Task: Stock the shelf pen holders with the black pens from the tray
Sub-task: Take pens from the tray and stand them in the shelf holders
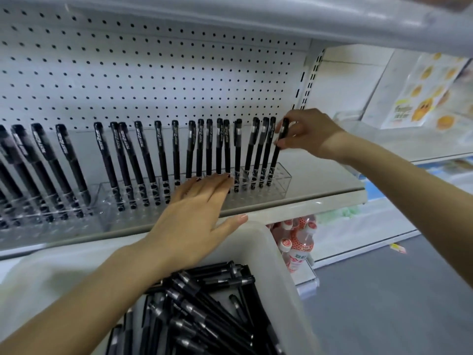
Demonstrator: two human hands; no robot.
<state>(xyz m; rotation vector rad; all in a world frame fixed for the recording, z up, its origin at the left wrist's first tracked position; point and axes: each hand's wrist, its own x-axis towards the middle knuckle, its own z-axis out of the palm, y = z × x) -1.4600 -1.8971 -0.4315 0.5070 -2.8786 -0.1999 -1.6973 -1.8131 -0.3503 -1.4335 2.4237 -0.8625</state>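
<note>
Black capped pens (176, 155) are lining the clear acrylic holder (282, 179), right hand (311, 131) pinching another pen (279, 146), left hand (194, 216) lying flat, white plastic tray (279, 265) holding plenty

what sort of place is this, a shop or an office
Most likely a shop aisle, probably stationery: white metal shelving with a perforated pegboard back, clear plastic pen holders holding rows of identical black capped pens, and packed red-and-white labelled drink bottles on the shelf below.
</note>
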